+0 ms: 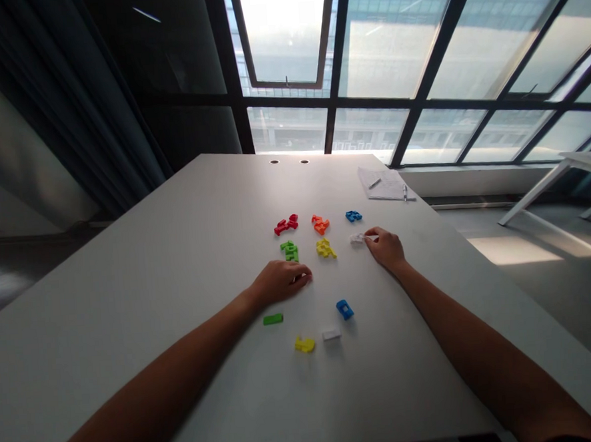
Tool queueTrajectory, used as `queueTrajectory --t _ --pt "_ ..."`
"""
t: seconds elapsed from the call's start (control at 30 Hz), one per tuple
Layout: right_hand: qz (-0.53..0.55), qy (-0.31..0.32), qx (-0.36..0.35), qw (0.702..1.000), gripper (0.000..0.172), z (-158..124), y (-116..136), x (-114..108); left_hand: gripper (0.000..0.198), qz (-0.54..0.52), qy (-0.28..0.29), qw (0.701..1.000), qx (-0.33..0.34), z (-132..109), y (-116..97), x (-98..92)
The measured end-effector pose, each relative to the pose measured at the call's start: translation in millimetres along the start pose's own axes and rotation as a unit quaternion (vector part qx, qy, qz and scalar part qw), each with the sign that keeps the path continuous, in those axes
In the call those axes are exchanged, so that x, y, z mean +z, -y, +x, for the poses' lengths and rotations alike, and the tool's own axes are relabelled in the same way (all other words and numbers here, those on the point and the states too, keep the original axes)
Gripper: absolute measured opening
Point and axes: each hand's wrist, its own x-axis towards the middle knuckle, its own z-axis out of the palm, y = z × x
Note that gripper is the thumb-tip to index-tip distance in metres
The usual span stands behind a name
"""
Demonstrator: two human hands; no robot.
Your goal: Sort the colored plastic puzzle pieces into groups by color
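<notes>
My right hand (pixel 386 247) is closed in a pinch at the white plastic pieces (pixel 357 238), its fingertips on a small white piece. On the table just in front of the green pieces (pixel 290 250) rests my left hand (pixel 282 280), fingers curled together, with nothing visible in them. Between the hands lie yellow pieces (pixel 326 248). Behind these are red pieces (pixel 286 225), orange pieces (pixel 320 225) and blue pieces (pixel 354 215). Nearer to me are single pieces: a green bar (pixel 273 319), a yellow piece (pixel 304 344), a white block (pixel 331 335) and a blue block (pixel 345 309) with an opening.
The white table (pixel 214 206) stretches toward large windows. Paper sheets (pixel 386 184) with two pens lie at its far right. Two round holes sit near the far edge. A dark curtain (pixel 72 94) hangs at the left, and another white table (pixel 587 163) stands at the right.
</notes>
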Motion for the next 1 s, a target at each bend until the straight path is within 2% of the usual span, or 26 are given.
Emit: queueTrajectory --t 0.07,0.17,0.23,0.27,0.3,0.37,0.4,0.47,0.5,0.57,0.6,0.67,0.73,0.83,0.9,1.0 --pt "0.0 -0.001 -0.018 1.0 0.024 -1.2 1.6 0.5 0.024 0.002 0.001 1.0 -0.001 0.1 -0.1 -0.3" --pt "0.048 -0.062 -0.035 0.996 0.031 -1.0 3.9 -1.5 0.024 0.005 0.003 1.0 -0.001 0.4 0.4 -0.2" --pt "0.09 -0.092 -0.064 0.99 0.027 -0.9 9.6 -6.2 0.023 0.006 0.004 1.0 0.0 0.4 0.9 0.1" --pt "0.111 -0.082 -0.087 0.987 0.024 -1.6 14.7 -9.8 0.023 0.006 0.004 1.0 0.001 0.4 1.1 0.3" --pt "0.133 -0.048 -0.118 0.983 0.02 -3.1 21.7 -14.3 0.023 0.008 0.005 1.0 0.001 0.4 1.2 0.4" --pt "0.172 0.095 -0.183 0.963 0.016 -9.9 40.8 -25.7 0.024 0.011 0.008 1.0 0.0 0.3 1.2 0.5" --pt "0.183 0.195 -0.217 0.939 0.017 -15.4 52.3 -32.2 0.024 0.012 0.009 1.0 0.0 0.3 1.0 0.5" --pt "0.182 0.382 -0.261 0.868 0.023 -31.2 76.8 -45.3 0.025 0.014 0.009 1.0 0.0 0.2 0.6 0.3" --pt "0.169 0.45 -0.28 0.831 0.026 -40.9 88.7 -51.2 0.025 0.015 0.008 1.0 0.0 0.1 0.3 0.2" --pt "0.118 0.516 -0.328 0.783 0.034 -61.4 109.0 -60.4 0.024 0.019 0.006 1.0 -0.001 -0.1 -0.1 0.2" --pt "0.08 0.523 -0.351 0.772 0.039 -71.0 116.8 -63.4 0.024 0.02 0.005 1.0 -0.002 -0.2 -0.2 0.3" --pt "0.012 0.509 -0.379 0.773 0.043 -85.6 126.8 -66.5 0.024 0.022 0.006 1.0 -0.002 -0.3 -0.3 0.6" --pt "-0.029 0.5 -0.392 0.772 0.03 -91.7 130.3 -67.0 0.024 0.024 0.006 1.0 -0.002 -0.1 -0.2 0.9" --pt "0.002 0.482 -0.398 0.78 0.009 -85.9 127.3 -64.0 0.024 0.023 0.005 1.0 -0.007 0.2 -0.3 0.8" --pt "0.057 0.43 -0.381 0.817 0.009 -77.1 121.9 -58.6 0.024 0.015 0.006 1.0 -0.012 0.3 -0.8 -0.1" --pt "0.102 0.313 -0.317 0.889 0.009 -66.0 111.2 -43.7 0.025 -0.002 0.019 1.0 -0.021 0.2 -2.2 -2.0"
